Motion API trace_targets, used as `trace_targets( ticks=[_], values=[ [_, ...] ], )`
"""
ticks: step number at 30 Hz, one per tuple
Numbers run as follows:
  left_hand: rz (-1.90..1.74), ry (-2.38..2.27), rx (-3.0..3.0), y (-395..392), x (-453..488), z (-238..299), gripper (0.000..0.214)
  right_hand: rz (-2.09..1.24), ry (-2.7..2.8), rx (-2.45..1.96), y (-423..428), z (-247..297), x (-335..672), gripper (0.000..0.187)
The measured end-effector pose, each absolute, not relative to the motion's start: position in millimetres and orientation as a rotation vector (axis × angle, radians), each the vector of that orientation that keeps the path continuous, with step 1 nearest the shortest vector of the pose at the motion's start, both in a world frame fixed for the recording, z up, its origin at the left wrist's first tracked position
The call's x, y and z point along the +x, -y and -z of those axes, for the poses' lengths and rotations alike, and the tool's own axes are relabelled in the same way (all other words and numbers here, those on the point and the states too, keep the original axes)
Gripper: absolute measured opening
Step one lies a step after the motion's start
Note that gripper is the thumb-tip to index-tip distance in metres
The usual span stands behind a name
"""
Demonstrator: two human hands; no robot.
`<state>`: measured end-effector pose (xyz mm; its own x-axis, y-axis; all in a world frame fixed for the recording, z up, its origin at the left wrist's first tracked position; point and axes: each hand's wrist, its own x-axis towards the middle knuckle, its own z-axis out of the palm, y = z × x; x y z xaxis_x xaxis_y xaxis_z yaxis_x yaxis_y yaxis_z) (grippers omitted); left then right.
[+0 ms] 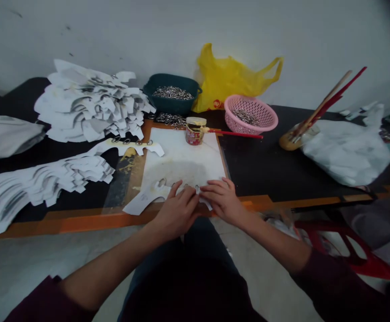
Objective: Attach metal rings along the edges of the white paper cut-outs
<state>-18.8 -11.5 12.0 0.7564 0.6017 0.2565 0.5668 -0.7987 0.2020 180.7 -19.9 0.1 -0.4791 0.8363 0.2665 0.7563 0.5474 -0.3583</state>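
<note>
At the table's front edge lies a white cut-out piece [143, 201], like stiff paper or fabric, with oval metal rings [162, 182] along its tabbed upper edge. My left hand [178, 206] is bent over its middle, fingers closed on the tabs, hiding part of the piece. From the right, my right hand [224, 200] has its fingertips together at the last metal ring [197, 189], close to the left fingers. Under the piece is a white board [184, 154] with yellowish stains. On that board stands a small tub [195, 134] smeared with yellow paste, a red stick [236, 133] lying against it.
Stacked white pieces [40, 179] lie at left, with a ringed piece [114, 145] beside them and a large heap [90, 105] behind. A green basket [171, 105] and pink basket [260, 114] hold rings. Yellow bag [235, 78], brush jar [290, 139] and white bag [349, 152] stand behind and right.
</note>
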Motion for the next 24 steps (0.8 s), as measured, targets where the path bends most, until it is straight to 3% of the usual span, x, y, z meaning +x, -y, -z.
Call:
trace_targets(
  ticks=[5, 11, 18, 24],
  values=[
    [-0.505, -0.936, 2.816, 11.4, -19.8, -10.9, 0.027, -0.145, 2.484, -1.254, 21.9, -0.2, 180.3, 0.028],
    [-0.523, -0.92, 2.813, 11.6, -21.0, -11.1, 0.029, -0.309, 2.374, -1.373, 20.1, -10.1, 178.1, 0.025],
    [-0.498, -0.92, 2.769, 8.5, -23.3, -10.6, 0.021, -0.263, 2.368, -1.36, 24.0, -6.0, 172.4, 0.023],
    [-0.501, -0.876, 2.76, 9.2, -29.2, -10.8, 0.016, -0.47, 2.156, -1.365, 13.6, -6.9, 179.6, 0.017]
  ],
)
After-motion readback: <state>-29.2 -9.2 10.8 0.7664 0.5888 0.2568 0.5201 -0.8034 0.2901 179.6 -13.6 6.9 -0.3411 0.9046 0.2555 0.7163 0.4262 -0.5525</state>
